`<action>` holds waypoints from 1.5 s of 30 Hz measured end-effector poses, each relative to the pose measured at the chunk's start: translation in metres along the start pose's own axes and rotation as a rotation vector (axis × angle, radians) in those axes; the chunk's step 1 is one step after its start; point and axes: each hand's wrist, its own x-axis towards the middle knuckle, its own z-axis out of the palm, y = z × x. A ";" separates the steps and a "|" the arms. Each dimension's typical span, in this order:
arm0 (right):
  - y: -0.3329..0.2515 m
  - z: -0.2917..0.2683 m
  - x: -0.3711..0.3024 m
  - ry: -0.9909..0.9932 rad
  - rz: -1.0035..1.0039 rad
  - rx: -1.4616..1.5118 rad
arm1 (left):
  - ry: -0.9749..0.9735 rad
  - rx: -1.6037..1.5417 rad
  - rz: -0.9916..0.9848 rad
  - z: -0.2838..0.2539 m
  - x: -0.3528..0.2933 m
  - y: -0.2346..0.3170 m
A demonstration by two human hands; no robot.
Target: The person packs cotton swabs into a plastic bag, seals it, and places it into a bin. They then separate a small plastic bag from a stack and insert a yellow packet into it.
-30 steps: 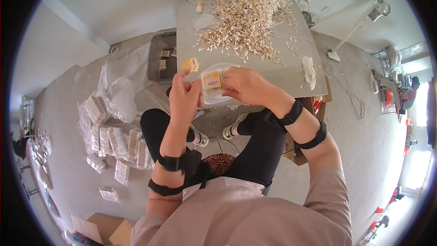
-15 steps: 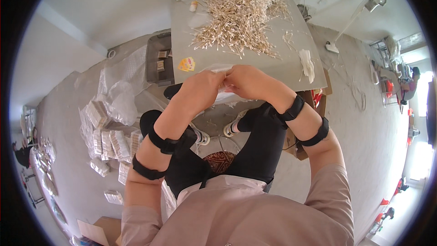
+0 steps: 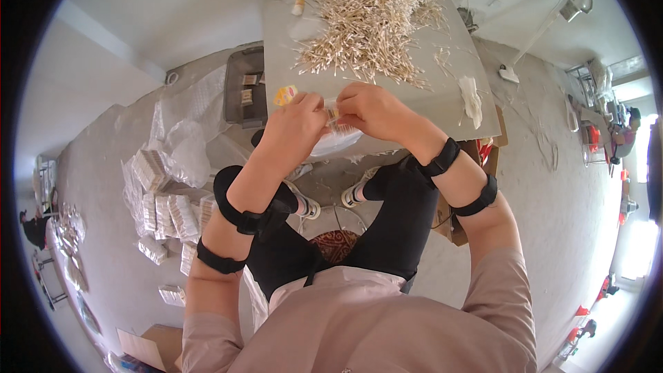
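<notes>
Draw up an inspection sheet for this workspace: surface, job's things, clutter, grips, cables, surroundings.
Surface: grey table, its far part heaped with a swab pile.
Job's things: clear-wrapped pack at the near edge; yellow cards to its left.
Clutter: tissue at right, small bottle at far left.
Grips: left grip and right grip both pinch the pack, partly hiding it.
Cables: apparently a thin pale cord on the floor at right.
Surroundings: bin and wrapped bundles at left, lamp at right, open box lower left.

Two grips (image 3: 293,124) (image 3: 371,112), one swab heap (image 3: 373,21)
</notes>
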 end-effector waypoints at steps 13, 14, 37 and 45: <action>-0.013 0.008 -0.003 0.085 0.182 -0.092 | 0.195 -0.123 0.083 0.025 -0.010 -0.027; -0.013 0.011 -0.001 0.114 0.046 -0.189 | 0.183 -0.115 0.126 0.026 -0.010 -0.030; 0.043 0.077 -0.045 0.729 0.984 1.139 | 0.241 -1.870 -1.003 0.151 -0.059 -0.069; 0.038 0.030 -0.038 0.573 0.768 1.042 | 0.181 -1.951 -0.869 0.112 -0.049 -0.059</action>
